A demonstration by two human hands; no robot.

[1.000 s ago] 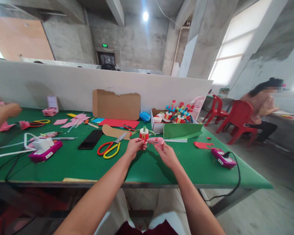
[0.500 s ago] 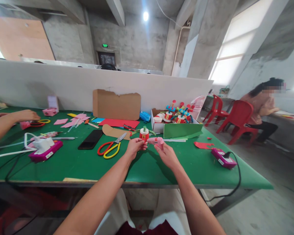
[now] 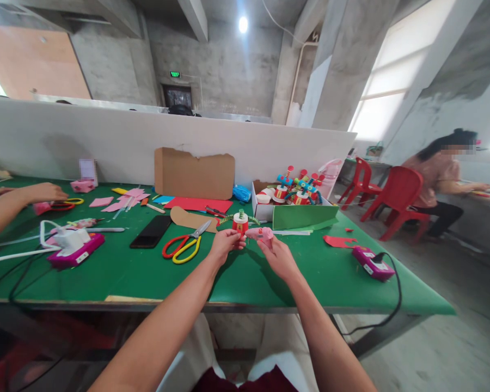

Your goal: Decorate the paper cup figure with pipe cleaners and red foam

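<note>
My left hand (image 3: 227, 242) is closed on a small paper-cup figure (image 3: 240, 223). This figure has a red and white body, and green coiled paper strips stick out at its top and sides. My right hand (image 3: 278, 255) grips a pink tool shaped like a glue gun (image 3: 264, 234). Its front end points left at the lower side of the figure, and I cannot tell whether they touch. Red-and-yellow-handled scissors (image 3: 183, 245) lie open to the left of my hands. White sticks (image 3: 292, 233) lie behind my right hand.
An open box (image 3: 306, 216) of similar colourful figures stands behind my right hand. A phone (image 3: 151, 232), brown cardboard (image 3: 194, 174), red paper (image 3: 198, 206) and pink slips (image 3: 126, 202) lie leftward. Purple power strips (image 3: 373, 264) sit at both sides. Another person's hand (image 3: 49, 192) is at far left.
The pink tool has turned slightly in my right hand, while both hands stay almost in place. At the far right, the seated person's arm has reached further forward.
</note>
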